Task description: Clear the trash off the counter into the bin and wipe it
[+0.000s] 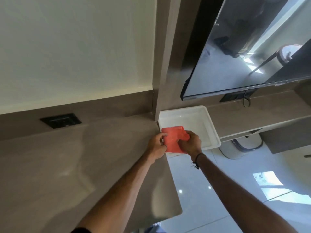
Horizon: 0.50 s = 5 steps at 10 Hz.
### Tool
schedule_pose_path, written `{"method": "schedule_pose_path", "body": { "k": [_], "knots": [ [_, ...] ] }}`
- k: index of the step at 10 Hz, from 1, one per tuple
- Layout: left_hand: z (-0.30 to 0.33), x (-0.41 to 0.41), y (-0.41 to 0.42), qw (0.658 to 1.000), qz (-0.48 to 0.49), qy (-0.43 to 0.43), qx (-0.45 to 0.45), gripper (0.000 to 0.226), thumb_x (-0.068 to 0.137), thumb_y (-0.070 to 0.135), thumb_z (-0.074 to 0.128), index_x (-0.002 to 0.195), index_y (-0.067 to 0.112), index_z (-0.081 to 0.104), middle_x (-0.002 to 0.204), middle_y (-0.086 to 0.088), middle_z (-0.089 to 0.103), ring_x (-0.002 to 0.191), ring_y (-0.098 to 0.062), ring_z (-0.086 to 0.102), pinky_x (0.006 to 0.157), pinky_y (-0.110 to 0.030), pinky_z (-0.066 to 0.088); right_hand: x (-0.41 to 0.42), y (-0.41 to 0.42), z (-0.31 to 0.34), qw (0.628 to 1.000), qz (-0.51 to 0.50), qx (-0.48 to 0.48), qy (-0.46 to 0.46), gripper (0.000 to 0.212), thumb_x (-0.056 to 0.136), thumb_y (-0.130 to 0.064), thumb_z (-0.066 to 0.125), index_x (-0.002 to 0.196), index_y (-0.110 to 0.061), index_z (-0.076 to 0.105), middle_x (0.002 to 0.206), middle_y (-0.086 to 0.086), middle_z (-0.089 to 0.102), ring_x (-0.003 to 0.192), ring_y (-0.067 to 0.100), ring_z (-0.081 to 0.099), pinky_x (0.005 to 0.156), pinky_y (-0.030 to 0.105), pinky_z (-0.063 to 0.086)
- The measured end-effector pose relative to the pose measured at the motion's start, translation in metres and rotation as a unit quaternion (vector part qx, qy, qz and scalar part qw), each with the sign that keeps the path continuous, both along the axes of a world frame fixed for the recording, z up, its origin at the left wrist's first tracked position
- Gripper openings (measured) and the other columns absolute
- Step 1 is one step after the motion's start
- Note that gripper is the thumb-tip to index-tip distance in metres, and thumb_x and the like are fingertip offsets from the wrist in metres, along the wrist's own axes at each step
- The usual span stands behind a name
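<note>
- We are pinching the red cloth (174, 139) with both hands: our left hand (157, 145) is closing thumb and fingers on its left edge, and our right hand (191, 143) is gripping its right side, fingers curled over the fabric.
- The cloth is being held folded into a rough square, hanging over the near left corner of the white tray (198, 117) and just past the right end of the counter (84, 165).
- The tray is looking bare inside apart from the cloth above it; whether the cloth is touching the tray, we cannot tell.
- The counter is showing no trash anywhere we can see, only a glossy brown top with a dark socket plate (61, 120) on the back wall, so we are judging the clearing as done.
- A pale bin (239, 147) is standing on the floor beyond the tray, under the shelf.
- As for wiping, we cannot tell whether it is finished or about to begin; we are reading this as folding the cloth.
</note>
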<state>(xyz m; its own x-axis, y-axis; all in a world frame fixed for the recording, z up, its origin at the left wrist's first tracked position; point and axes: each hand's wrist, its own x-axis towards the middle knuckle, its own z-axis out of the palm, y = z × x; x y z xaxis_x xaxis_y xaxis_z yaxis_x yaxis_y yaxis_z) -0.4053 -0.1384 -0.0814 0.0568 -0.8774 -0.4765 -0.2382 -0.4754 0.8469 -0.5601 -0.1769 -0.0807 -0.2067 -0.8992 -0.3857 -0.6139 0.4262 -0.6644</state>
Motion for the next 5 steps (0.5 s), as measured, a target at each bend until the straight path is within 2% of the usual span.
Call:
{"method": "schedule_pose_path", "body": {
  "k": [1, 2, 3, 4, 5],
  "knots": [
    [0.0, -0.01, -0.025, 0.999, -0.028, 0.008, 0.021, 0.064, 0.085, -0.018, 0.051, 0.142, 0.012, 0.056, 0.129, -0.005, 0.059, 0.11, -0.021, 0.062, 0.089, -0.033, 0.058, -0.013, -0.03, -0.002, 1.0, -0.024, 0.007, -0.007, 0.042, 0.076, -0.018, 0.071, 0.118, -0.017, 0.069, 0.105, 0.005, 0.075, 0.086, 0.02, 0.063, 0.08, 0.024, 0.048],
    [-0.003, 0.0, -0.036, 0.997, -0.047, -0.055, -0.004, 0.057, 0.091, -0.012, 0.049, 0.144, 0.01, 0.054, 0.14, -0.006, 0.061, 0.123, -0.023, 0.061, 0.104, -0.036, 0.053, -0.028, -0.05, 0.004, 0.997, -0.043, 0.039, -0.045, 0.051, 0.074, -0.021, 0.078, 0.122, -0.013, 0.064, 0.108, 0.007, 0.073, 0.098, 0.024, 0.069, 0.09, 0.03, 0.054],
    [-0.002, 0.024, -0.024, 0.984, -0.061, -0.163, -0.047, 0.051, 0.094, -0.004, 0.05, 0.143, 0.011, 0.056, 0.145, -0.01, 0.061, 0.133, -0.025, 0.059, 0.114, -0.037, 0.047, -0.035, -0.048, 0.015, 0.997, -0.039, 0.025, -0.057, 0.046, 0.074, -0.022, 0.08, 0.117, -0.015, 0.066, 0.105, 0.006, 0.073, 0.097, 0.026, 0.071, 0.091, 0.038, 0.056],
    [0.012, 0.089, -0.008, 0.913, -0.079, -0.368, -0.156, 0.05, 0.098, 0.01, 0.052, 0.149, 0.012, 0.049, 0.156, -0.009, 0.052, 0.144, -0.027, 0.049, 0.124, -0.04, 0.037, -0.022, -0.037, 0.078, 0.978, 0.022, -0.03, -0.204, 0.013, 0.081, -0.01, 0.077, 0.092, -0.013, 0.073, 0.08, 0.004, 0.075, 0.07, 0.02, 0.071, 0.067, 0.041, 0.055],
    [0.04, 0.132, -0.002, 0.845, -0.05, -0.469, -0.252, 0.055, 0.098, 0.015, 0.051, 0.153, 0.009, 0.043, 0.161, -0.01, 0.045, 0.148, -0.032, 0.045, 0.124, -0.049, 0.036, -0.005, -0.02, 0.152, 0.936, 0.11, -0.055, -0.329, 0.013, 0.082, 0.001, 0.071, 0.085, -0.011, 0.073, 0.069, 0.004, 0.072, 0.054, 0.015, 0.062, 0.055, 0.031, 0.047]
  ]
}}
